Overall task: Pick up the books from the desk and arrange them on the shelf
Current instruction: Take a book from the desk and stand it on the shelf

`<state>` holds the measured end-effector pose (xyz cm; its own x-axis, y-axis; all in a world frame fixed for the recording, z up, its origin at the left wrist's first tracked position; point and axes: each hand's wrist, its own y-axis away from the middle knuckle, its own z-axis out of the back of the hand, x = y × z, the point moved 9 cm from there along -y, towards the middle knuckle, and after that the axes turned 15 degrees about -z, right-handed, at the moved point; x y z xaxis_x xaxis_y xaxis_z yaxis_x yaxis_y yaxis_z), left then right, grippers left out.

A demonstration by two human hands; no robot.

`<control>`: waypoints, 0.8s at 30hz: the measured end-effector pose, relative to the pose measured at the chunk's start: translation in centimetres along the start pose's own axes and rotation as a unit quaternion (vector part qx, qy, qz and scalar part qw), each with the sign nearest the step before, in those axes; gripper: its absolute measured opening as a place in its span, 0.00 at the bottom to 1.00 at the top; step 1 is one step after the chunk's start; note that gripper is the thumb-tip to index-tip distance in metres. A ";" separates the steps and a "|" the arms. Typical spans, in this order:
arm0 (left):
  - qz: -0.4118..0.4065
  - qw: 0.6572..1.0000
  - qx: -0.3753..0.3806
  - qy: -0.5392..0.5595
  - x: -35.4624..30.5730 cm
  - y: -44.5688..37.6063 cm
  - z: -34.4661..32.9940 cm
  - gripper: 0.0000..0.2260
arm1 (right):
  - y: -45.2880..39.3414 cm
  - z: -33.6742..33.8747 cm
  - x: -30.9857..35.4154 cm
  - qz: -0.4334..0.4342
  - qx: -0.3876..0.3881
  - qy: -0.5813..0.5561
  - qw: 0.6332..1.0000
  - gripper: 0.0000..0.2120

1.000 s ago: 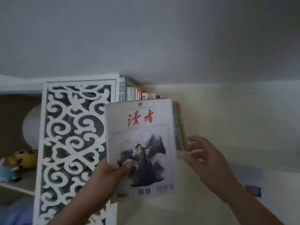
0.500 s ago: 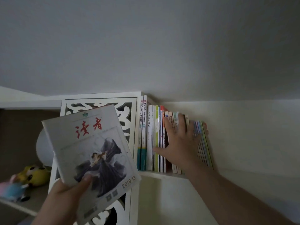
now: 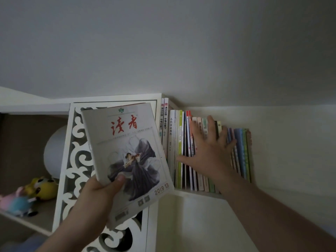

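My left hand grips one grey paper magazine; my right hand, fingers spread wide, presses one row of upright books on the white shelf.

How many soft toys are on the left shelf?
2, maybe more hidden: a yellow toy at the back, and a pink and blue toy in front of it, at the frame's edge.

The single head-worn camera looks up from below and close at the wall shelf, its row of books centred, ceiling filling everything above it.
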<state>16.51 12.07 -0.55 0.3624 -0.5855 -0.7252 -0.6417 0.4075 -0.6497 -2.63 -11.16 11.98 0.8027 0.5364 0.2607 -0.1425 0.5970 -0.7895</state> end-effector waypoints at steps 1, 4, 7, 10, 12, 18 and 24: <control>0.000 1.000 -0.002 -0.006 -0.1 0.0 -0.3 0.08 | -0.3 0.3 0.8 0.007 -0.012 0.001 1.000 0.63; 0.012 1.000 -0.023 -0.008 0.6 -0.6 -0.5 0.05 | -2.4 1.5 2.5 0.028 -0.030 -0.006 0.999 0.61; 0.011 0.999 -0.028 -0.034 1.3 -1.1 -0.6 0.06 | -5.1 2.0 3.1 0.039 -0.004 0.013 0.999 0.61; 0.015 0.999 -0.037 -0.037 0.9 -1.2 -0.8 0.15 | -6.4 2.2 3.0 0.054 0.006 0.026 0.998 0.63; 0.019 0.998 -0.045 -0.028 0.9 -1.2 -0.7 0.16 | -6.5 2.4 2.3 0.061 0.001 0.032 0.998 0.63; -0.006 1.000 -0.020 -0.021 -0.1 -0.6 -1.4 0.12 | -6.4 3.5 0.7 0.062 0.002 0.033 0.997 0.63; -0.029 0.998 -0.003 -0.047 -2.0 -0.1 -2.4 0.11 | -5.8 3.5 0.4 0.043 0.025 -0.003 0.999 0.61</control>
<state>14.19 11.50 1.55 0.4604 -0.5393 -0.7051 -0.6217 0.3711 -0.6897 -3.49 -12.33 18.59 0.7827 0.5908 0.1959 -0.2402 0.5770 -0.7806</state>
